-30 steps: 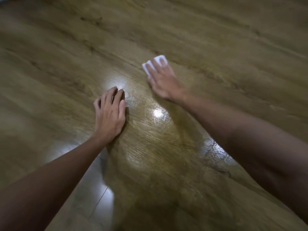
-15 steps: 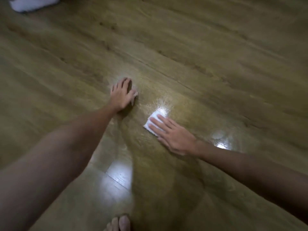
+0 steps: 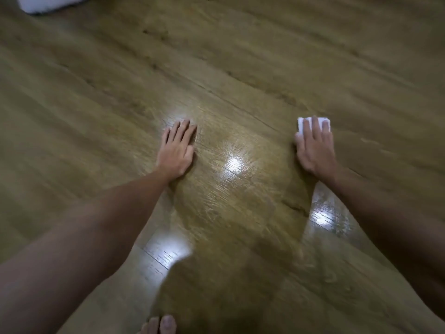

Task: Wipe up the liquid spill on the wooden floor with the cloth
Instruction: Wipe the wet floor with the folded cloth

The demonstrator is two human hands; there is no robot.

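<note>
Cloth (image 3: 313, 123) under right hand (image 3: 315, 150) | white bundle (image 3: 48, 3) far-left | toes (image 3: 160, 325) near

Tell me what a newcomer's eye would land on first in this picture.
First the small folded white cloth under the flat right hand, pressed to the brown wooden plank floor at centre right. Then the left hand, flat on the floor beside bright glare patches, and a white bundle in the far top-left corner.

- Bare left forearm (image 3: 96, 227), no sleeve, watch or band.
- Bare right forearm (image 3: 385, 213), likewise unclothed.
- Ringless left hand (image 3: 177, 150) and right hand (image 3: 314, 148).
- Bare toes (image 3: 160, 325) at bottom edge.
</note>
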